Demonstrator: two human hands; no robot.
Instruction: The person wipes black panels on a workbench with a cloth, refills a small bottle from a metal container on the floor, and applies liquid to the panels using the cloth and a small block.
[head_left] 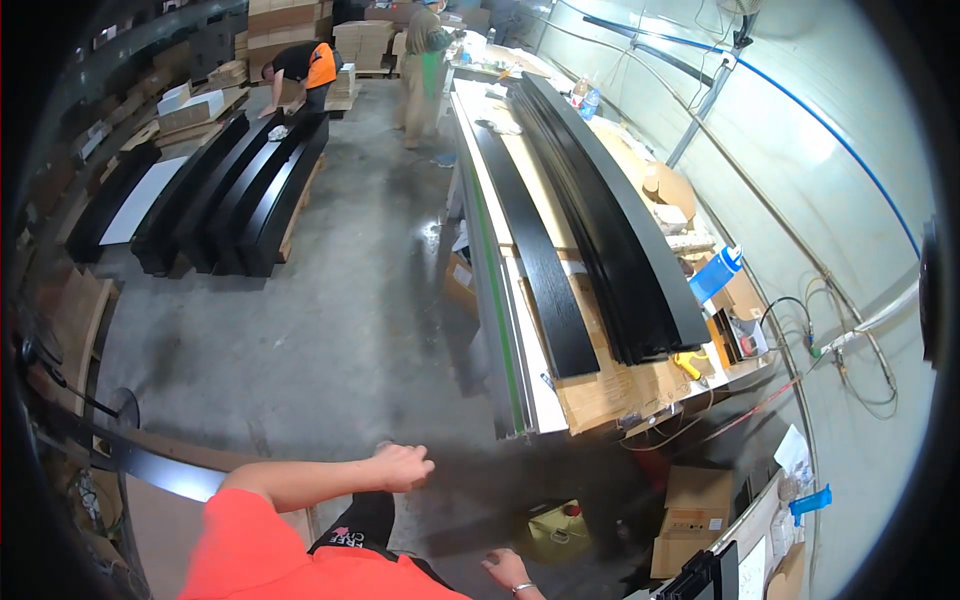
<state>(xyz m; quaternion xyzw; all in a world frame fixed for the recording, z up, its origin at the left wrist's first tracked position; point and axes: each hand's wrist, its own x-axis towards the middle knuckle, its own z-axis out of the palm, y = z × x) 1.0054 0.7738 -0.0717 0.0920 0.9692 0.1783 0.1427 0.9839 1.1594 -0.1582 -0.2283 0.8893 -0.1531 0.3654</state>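
My left hand (402, 466) hangs in front of me over the concrete floor, fingers loosely curled and holding nothing. Low at the picture's bottom edge is my right hand (508, 570), fingers apart and empty. Both hands are short of the long workbench (520, 390), whose near end is the closest thing to them. On the bench lies a single long black panel (535, 250), and beside it a stack of long black panels (610, 230) on cardboard.
Rows of long black panels (240, 190) lie on pallets at the left. Two people work at the far end, one bent over the panels (310, 70), one standing by the bench (422, 60). Cardboard boxes (695, 520) sit at the lower right. A black strip (150, 465) is beside me.
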